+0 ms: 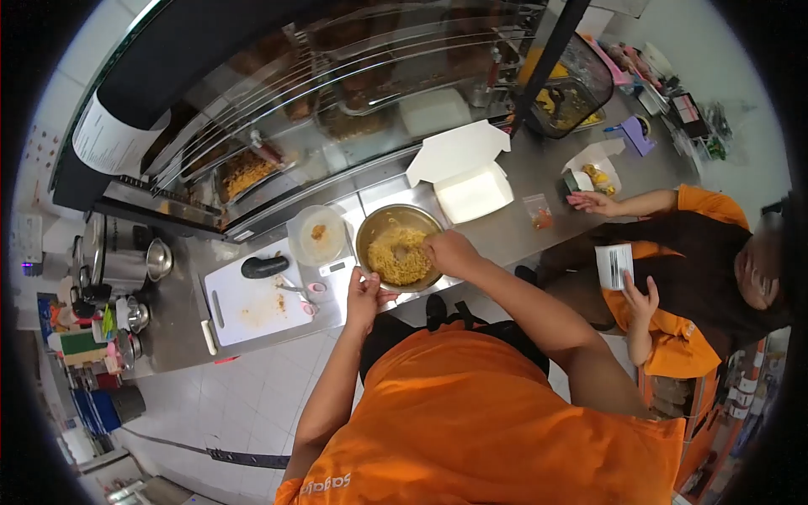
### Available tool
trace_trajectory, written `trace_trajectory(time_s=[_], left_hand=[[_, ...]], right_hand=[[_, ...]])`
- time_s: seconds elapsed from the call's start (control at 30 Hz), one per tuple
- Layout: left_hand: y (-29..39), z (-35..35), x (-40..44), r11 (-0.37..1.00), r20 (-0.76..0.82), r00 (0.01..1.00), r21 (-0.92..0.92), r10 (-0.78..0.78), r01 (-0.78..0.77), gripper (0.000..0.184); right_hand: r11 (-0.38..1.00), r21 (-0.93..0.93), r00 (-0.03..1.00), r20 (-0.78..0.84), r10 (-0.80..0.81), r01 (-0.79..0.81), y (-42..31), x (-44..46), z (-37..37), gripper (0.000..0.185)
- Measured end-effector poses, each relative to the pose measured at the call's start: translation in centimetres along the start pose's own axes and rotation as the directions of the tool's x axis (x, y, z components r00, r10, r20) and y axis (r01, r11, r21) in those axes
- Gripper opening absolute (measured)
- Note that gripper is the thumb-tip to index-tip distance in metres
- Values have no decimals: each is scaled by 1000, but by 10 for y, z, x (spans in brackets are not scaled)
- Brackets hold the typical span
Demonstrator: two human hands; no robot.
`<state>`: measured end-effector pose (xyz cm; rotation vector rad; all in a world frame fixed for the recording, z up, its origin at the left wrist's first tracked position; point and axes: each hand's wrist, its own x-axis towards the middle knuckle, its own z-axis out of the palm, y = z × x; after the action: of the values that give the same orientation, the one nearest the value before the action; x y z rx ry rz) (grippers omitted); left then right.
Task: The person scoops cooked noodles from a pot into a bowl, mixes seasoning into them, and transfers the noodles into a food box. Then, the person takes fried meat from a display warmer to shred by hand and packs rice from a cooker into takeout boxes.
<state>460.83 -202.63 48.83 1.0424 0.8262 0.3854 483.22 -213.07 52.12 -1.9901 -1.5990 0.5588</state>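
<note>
A metal bowl [365, 233] holding yellow, crumbly food [401, 261] stands at the counter's front edge. My left hand [364, 299] grips the bowl's lower left rim, thumb up against it. At the bowl's right side is my right hand [452, 253], its fingers closed and reaching over the rim toward the food; whatever they hold is hidden. Just left of the bowl is a round plastic container [318, 236] with a little food in it. An open white box [474, 195] lies behind and to the right.
A white cutting board [244, 313] bears a dark oblong item [264, 267] and scissors. Pots [122, 252] stand far left. Behind runs a glass display case [337, 126]. At right, a co-worker [690, 261] holds a white cup [615, 268] and reaches toward a small open box [599, 168].
</note>
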Motion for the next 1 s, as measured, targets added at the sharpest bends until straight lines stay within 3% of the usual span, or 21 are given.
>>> trace_trajectory(time_s=[0.07, 0.13, 0.2, 0.27, 0.33, 0.37, 0.4, 0.5, 0.57, 0.6, 0.67, 0.7, 0.77, 0.8, 0.9, 0.93, 1.0], left_hand=[[-1, 1, 3, 1000, 13, 1000, -6, 4, -4, 17], [5, 2, -1, 999, -39, 999, -51, -12, 10, 15], [9, 1, -3, 999, -22, 999, -26, -25, 25, 16], [13, 1, -4, 1000, 10, 1000, 20, -11, 11, 18], [8, -3, -1, 1000, -10, 1000, 20, -12, 12, 16], [5, -6, 1, 1000, -23, 1000, 25, -18, 19, 15], [3, -6, 1, 1000, -32, 999, 23, -15, 15, 15], [1, -1, 0, 999, -33, 999, -41, -9, 8, 17], [1, 8, -3, 998, -30, 1000, -70, -7, 5, 17], [3, 11, -2, 995, -26, 1000, -97, -1, -1, 17], [7, 12, -3, 997, -17, 1000, -73, -4, 2, 16], [5, 12, -3, 997, -32, 999, -74, -11, 9, 16], [1, 9, -2, 996, -35, 999, -90, -20, 17, 15], [2, 10, -2, 996, -33, 999, -89, -20, 17, 15], [7, 13, -3, 998, -32, 999, -56, -11, 9, 16], [9, 13, -3, 998, -27, 1000, -67, -10, 9, 15], [8, 13, -4, 997, -23, 1000, -80, -11, 9, 14]], right_hand=[[969, -203, 990, -45, 137, -143, -3, 2, 3, 19], [971, -225, 994, 55, 90, -75, -10, 5, 5, 18], [960, -232, 982, 139, -125, 155, -11, 11, -3, 18], [952, -291, 995, 60, -81, 95, -8, 13, -17, 18], [910, -406, 996, -57, 63, -81, -4, 15, -32, 19], [902, -405, 987, -10, 161, -151, -8, 10, -41, 15], [904, -404, 988, -5, 152, -141, -15, 4, -44, 15], [919, -343, 963, 113, 243, -192, -21, -9, -38, 17], [961, 108, 943, 249, 223, -256, -13, -5, -23, 20], [962, 107, 945, 244, 219, -250, -8, -1, -16, 20], [777, 403, 873, 160, 461, -484, -1, 6, -5, 18], [778, 403, 874, 165, 457, -482, -1, 7, -5, 18], [932, -25, 895, -287, 341, -362, 0, 7, -6, 21], [931, -25, 895, -288, 341, -363, -2, 4, -4, 21], [960, -253, 989, 57, 135, -116, -16, -12, 9, 21], [961, -253, 989, 58, 133, -115, -11, -9, 5, 21], [995, -70, 997, -31, 72, -74, 3, 0, -9, 22]])
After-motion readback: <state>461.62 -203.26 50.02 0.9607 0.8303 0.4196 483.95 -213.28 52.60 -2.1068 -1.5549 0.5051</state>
